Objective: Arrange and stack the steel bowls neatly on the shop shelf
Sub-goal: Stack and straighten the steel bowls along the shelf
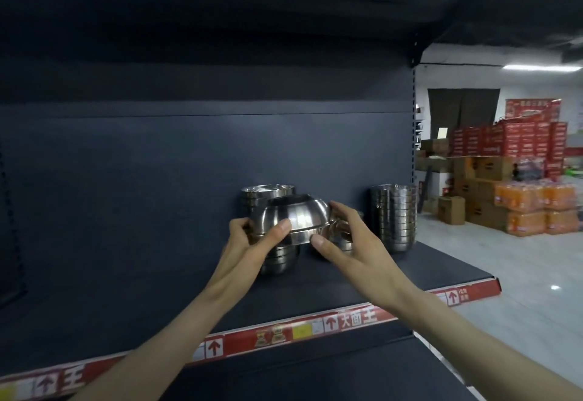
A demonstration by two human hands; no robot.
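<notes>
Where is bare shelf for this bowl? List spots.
Free: the shelf left of the left stack, and the front strip along the price rail. Crowded: between that stack and the tall right stack, where left hand and right hand hold the bowl.

left hand [249,246], right hand [353,243] — gripping steel bowl [293,214] | bowl stack [394,217] beside, on shelf [315,299]

Shelf edge strip [356,320]: "大面王" w/ up arrows; "王" again at left. Red cartons [523,142]: print illegible.
</notes>
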